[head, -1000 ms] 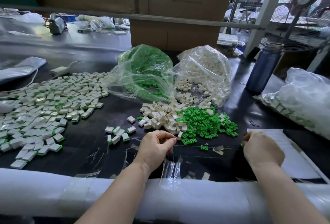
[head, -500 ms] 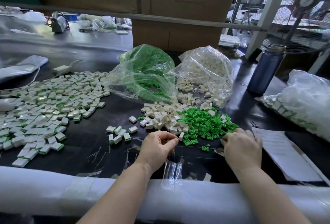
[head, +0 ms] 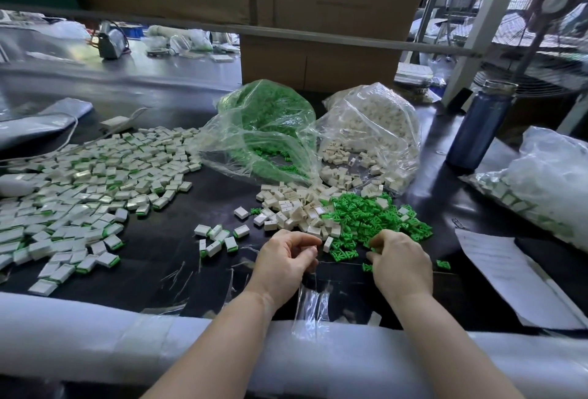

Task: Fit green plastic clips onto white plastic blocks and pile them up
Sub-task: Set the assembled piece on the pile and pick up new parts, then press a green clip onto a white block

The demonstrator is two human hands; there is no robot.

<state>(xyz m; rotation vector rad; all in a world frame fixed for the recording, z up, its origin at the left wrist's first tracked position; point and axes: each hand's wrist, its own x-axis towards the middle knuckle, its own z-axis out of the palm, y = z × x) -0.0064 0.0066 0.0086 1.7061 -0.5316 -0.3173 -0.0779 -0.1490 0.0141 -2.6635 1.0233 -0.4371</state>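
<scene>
— Can you see what the left grip (head: 286,258) holds?
— No. Its fingers curl in and hide it.
— And the right grip (head: 399,260)?
— Its fingertips are down in the green clips (head: 375,220), so they're hidden too.
— What about far left of the left grip?
— The finished pile (head: 79,188) is cut off by the edge.
— And far right of the right grip?
— The plastic bag (head: 547,182) is cut off too.

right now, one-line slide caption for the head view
Right hand reaches into loose green clips beside white blocks.
</scene>
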